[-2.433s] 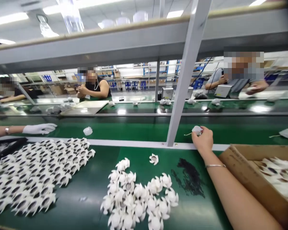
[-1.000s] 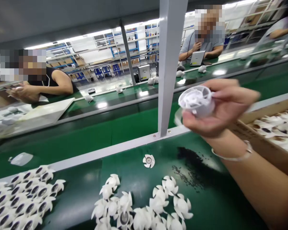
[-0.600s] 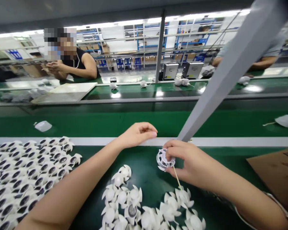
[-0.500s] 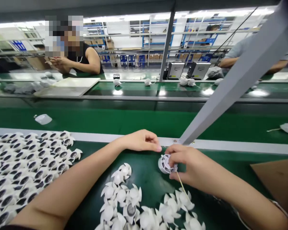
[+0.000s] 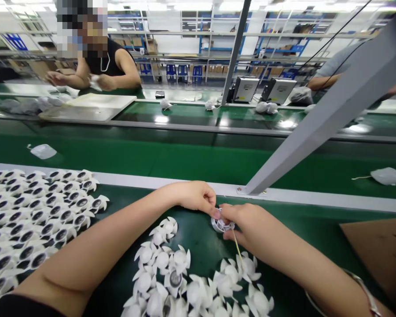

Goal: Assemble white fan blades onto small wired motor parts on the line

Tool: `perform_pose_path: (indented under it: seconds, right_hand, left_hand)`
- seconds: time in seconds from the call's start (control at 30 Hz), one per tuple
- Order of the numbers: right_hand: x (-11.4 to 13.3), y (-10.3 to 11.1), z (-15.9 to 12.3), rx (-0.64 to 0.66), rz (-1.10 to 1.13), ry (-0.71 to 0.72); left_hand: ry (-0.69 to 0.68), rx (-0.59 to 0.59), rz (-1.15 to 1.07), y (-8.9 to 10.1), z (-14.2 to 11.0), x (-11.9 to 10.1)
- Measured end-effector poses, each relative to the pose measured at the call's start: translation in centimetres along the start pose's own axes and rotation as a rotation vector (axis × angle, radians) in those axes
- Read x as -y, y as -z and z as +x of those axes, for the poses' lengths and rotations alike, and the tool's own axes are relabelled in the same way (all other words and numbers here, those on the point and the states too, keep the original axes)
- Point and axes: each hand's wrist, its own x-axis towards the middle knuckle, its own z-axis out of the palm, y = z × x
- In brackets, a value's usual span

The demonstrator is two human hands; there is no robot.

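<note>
My right hand (image 5: 246,222) grips a small round white fan frame (image 5: 219,226) with spokes, held just above the green bench. A thin pale yellow cable (image 5: 237,246) trails from the frame. My left hand (image 5: 198,198) is closed, its thumb and fingertips pressed on the frame's upper left edge. Whether something small is also between those fingertips is hidden. Below the hands lies a loose cluster of white fan impellers (image 5: 198,290), most with their smooth hubs up. One impeller (image 5: 175,277) shows its dark inner ring.
Rows of white impellers (image 5: 38,215) with dark centres cover the left bench. A grey slanted post (image 5: 293,136) rises behind my right hand. Cardboard (image 5: 379,251) lies at right. White bagged pieces (image 5: 43,151) sit on the green conveyor (image 5: 171,160); a co-worker (image 5: 115,66) is opposite.
My left hand has come right and down onto the fan frame, which my right hand has shifted slightly left. The view has tilted down a little. The co-worker opposite has lowered and parted their hands.
</note>
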Motion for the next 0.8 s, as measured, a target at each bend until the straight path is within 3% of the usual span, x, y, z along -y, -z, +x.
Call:
perform_pose_path:
  seconds: [0.1,0.2,0.33,0.4,0.5,0.6,0.8]
  right_hand:
    - [-0.3,-0.1,-0.3,-0.020,-0.049,0.061]
    - [-0.8,-0.6,-0.2,-0.066,-0.059,0.136]
    - [-1.6,-0.3,0.1,-0.431,-0.204,0.049]
    - [-2.3,0.5,-0.4,-0.484,-0.227,-0.073]
    - [-3.5,1.8,-1.8,-0.195,-0.170,-0.231]
    - [-3.9,2.4,-2.8,0.112,-0.153,-0.283]
    - [-1.6,2.3,-2.2,0.266,-0.257,-0.291]
  left_hand:
    - [0.081,-0.018,0.265,0.6,-2.6,-1.6]
    - [0.215,0.057,0.517,1.1,-5.6,-3.2]
    - [0.441,0.026,0.649,0.8,-6.8,-4.3]
    - [0.482,-0.013,0.681,0.4,-6.1,-4.2]
    - [0.464,-0.098,0.668,-0.2,-4.9,-3.5]
    - [0.432,-0.146,0.622,-0.2,-4.6,-3.0]
    - [0.512,-0.107,0.691,0.4,-5.9,-3.6]
